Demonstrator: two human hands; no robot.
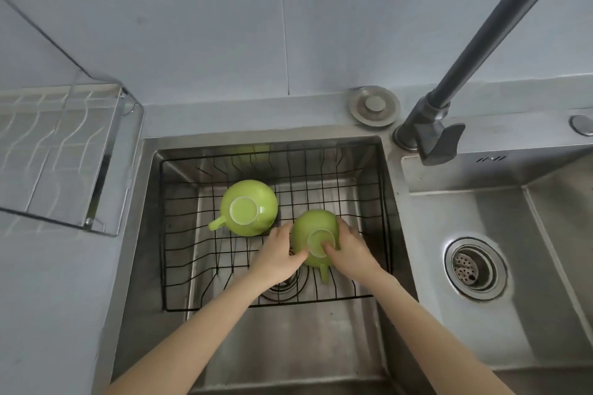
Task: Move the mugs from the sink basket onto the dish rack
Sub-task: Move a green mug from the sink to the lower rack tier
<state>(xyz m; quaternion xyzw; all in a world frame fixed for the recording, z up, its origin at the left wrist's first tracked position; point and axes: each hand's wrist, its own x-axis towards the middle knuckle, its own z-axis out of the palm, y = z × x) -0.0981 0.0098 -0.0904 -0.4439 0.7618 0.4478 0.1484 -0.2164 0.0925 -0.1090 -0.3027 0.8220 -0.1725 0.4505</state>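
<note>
Two green mugs sit upside down in the black wire sink basket [333, 154]. The far mug [248, 207] rests alone at the basket's middle left, its handle pointing left. The near mug [313, 228] has its handle pointing toward me, and both hands clasp it. My left hand [280, 255] presses its left side. My right hand [349, 250] wraps its right side with fingers on the base. The steel dish rack [61, 151] stands on the counter at the left with nothing on it.
The basket sits in the left steel sink bowl [305, 346]. A dark faucet [436, 135] rises at the right behind the sink. A second bowl with a drain [475, 269] lies to the right. A round metal cap [373, 106] lies on the back ledge.
</note>
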